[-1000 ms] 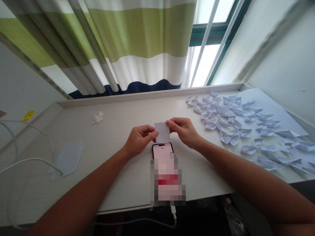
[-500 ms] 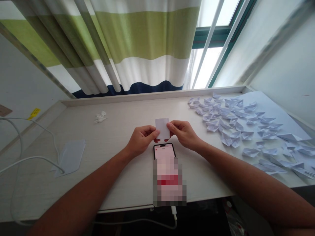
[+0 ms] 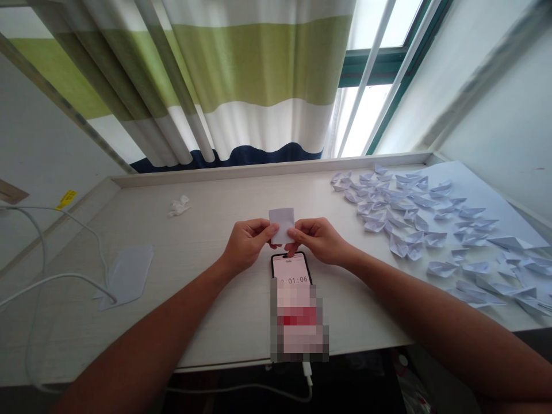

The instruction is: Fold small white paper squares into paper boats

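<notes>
A small white rectangle of paper (image 3: 282, 220) is held upright between my two hands, above the middle of the desk. My left hand (image 3: 251, 244) pinches its lower left edge, thumb in front. At the lower right corner, my right hand (image 3: 318, 240) grips it with the thumb in front and fingers behind and below. The backs of the fingers behind the paper are partly hidden. Just below the hands lies a phone (image 3: 293, 269) with a lit screen, most of it blurred by blocks.
Many folded paper boats (image 3: 414, 198) spread over the desk's right side, some on a large white sheet (image 3: 457, 172). Crumpled tissue (image 3: 179, 206) lies at the back left. White cables (image 3: 64, 277) cross flat paper pieces (image 3: 131, 270) on the left. A curtain (image 3: 259, 69) hangs behind.
My right hand has slid from the paper's upper right edge down to its lower right corner. My left hand keeps its pinch. The view has shifted slightly.
</notes>
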`<state>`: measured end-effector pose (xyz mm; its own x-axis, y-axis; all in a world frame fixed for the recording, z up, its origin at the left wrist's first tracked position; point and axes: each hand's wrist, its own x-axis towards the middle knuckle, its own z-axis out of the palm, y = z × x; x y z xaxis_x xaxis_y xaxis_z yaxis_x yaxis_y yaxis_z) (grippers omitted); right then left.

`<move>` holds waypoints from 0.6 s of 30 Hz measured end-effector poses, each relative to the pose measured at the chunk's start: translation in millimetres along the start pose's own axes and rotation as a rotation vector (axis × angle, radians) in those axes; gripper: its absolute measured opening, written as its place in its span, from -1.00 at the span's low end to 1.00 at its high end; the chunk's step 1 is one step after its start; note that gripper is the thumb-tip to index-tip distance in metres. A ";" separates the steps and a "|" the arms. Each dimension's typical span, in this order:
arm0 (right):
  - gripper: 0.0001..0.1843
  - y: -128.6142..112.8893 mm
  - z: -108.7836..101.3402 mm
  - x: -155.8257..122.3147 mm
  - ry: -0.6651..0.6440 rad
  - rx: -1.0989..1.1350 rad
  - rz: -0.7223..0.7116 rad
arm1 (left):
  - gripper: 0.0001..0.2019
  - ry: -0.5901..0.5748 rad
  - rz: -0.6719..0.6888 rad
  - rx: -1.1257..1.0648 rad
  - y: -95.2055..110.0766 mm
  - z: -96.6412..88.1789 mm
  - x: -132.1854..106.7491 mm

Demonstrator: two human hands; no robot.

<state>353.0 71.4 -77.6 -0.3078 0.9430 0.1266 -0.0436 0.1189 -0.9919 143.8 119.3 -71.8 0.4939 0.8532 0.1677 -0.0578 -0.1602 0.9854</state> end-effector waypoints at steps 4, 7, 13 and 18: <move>-0.47 -4.5 -1.5 -2.2 0.006 -0.073 -0.026 | -0.67 0.013 -0.008 -0.031 0.7 2.9 -0.6; -0.49 -5.3 -1.0 -2.3 0.015 -0.067 -0.021 | -0.68 0.014 -0.011 -0.040 1.3 3.2 -0.2; -0.56 0.5 -1.5 0.8 0.057 0.028 -0.019 | -0.64 -0.014 -0.021 -0.020 -0.6 0.3 0.5; -0.60 0.2 -0.3 -0.3 0.088 0.090 -0.013 | -0.58 0.012 -0.031 -0.051 -4.6 1.3 1.3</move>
<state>353.4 71.2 -77.8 -0.2221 0.9656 0.1349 -0.1337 0.1068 -0.9852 145.9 120.5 -76.2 0.4858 0.8632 0.1373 -0.0869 -0.1087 0.9903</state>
